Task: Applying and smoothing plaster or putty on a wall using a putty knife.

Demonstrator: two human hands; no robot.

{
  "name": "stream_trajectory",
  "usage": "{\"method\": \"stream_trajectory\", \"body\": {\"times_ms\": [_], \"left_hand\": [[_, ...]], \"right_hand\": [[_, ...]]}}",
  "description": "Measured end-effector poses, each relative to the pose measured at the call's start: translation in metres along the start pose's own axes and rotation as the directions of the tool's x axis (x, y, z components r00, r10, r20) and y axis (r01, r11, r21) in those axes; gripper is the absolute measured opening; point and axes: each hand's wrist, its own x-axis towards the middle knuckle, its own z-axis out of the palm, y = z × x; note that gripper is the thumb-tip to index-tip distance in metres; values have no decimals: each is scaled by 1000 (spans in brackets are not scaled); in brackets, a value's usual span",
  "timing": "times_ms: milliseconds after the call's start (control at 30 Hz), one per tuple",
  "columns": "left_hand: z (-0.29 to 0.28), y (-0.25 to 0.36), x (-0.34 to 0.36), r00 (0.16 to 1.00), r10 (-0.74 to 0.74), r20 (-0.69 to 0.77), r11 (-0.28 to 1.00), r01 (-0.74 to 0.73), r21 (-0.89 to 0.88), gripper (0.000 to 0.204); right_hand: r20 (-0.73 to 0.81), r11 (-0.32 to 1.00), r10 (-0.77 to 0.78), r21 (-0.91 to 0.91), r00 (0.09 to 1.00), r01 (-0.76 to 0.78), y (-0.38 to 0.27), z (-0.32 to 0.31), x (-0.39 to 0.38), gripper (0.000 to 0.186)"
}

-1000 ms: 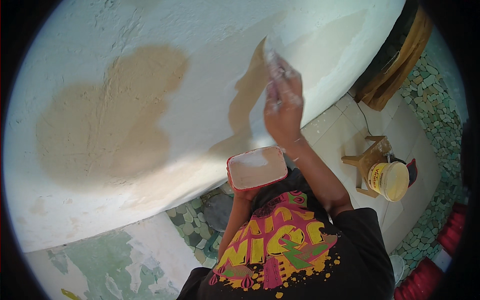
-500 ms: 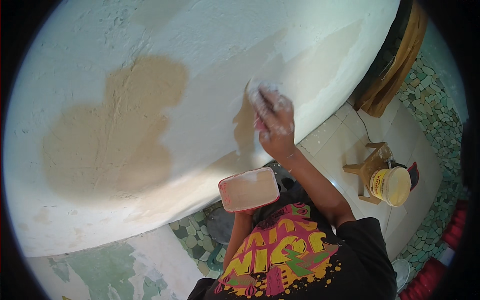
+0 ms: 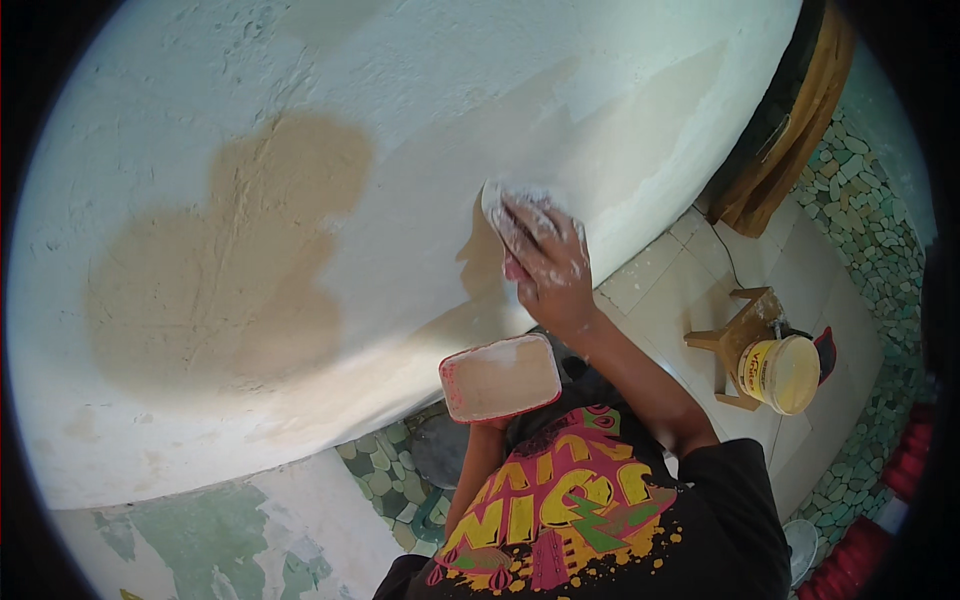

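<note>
My right hand (image 3: 545, 250), smeared with white paste, presses against the pale wall (image 3: 420, 200). Its closed fingers hold a paste-covered thing with a pinkish-red part showing near the palm; I cannot make out its kind. My left hand (image 3: 487, 433) supports a rectangular red-rimmed tub (image 3: 500, 378) from below, close to my chest. Its fingers are mostly hidden under the tub. Whitish-beige paste coats the inside of the tub. Around my right hand the wall has smooth, damp-looking greyish patches, and shadows fall across it.
To the right, a small brown stool (image 3: 735, 330) stands on pale floor tiles (image 3: 650, 270). A yellow-and-white bucket (image 3: 780, 373) is by it. A brown wooden piece (image 3: 800, 130) is at the upper right. Green pebble paving (image 3: 870, 240) borders the tiles. Peeling green paint (image 3: 200, 540) shows lower left.
My right hand has slid a little downward along the wall, with its held thing still against the surface. The tub in my left hand has barely moved.
</note>
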Motion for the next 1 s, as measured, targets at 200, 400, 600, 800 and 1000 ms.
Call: {"method": "stream_trajectory", "body": {"times_ms": [200, 400, 600, 800, 1000], "left_hand": [[26, -11, -6, 940, -25, -339, 947, -86, -309, 96], [-18, -14, -26, 875, 56, -481, 970, -161, -180, 98], [40, -12, -1, 955, 17, -295, 973, -84, -217, 99], [45, -13, 9, 984, -39, -175, 961, -12, -278, 96], [8, -20, -10, 887, 30, -460, 968, -140, -206, 95]], "right_hand": [[-176, 1000, -15, 17, 984, 18, 14, -16, 0, 62], [-17, 995, -39, 87, 999, 40, 5, -1, 0, 68], [-179, 993, -81, 72, 981, 96, 15, -25, 1, 42], [-8, 920, -331, -223, 944, 321, 64, 2, 8, 35], [-35, 914, -390, -136, 920, 382, 51, -18, 4, 32]]}}
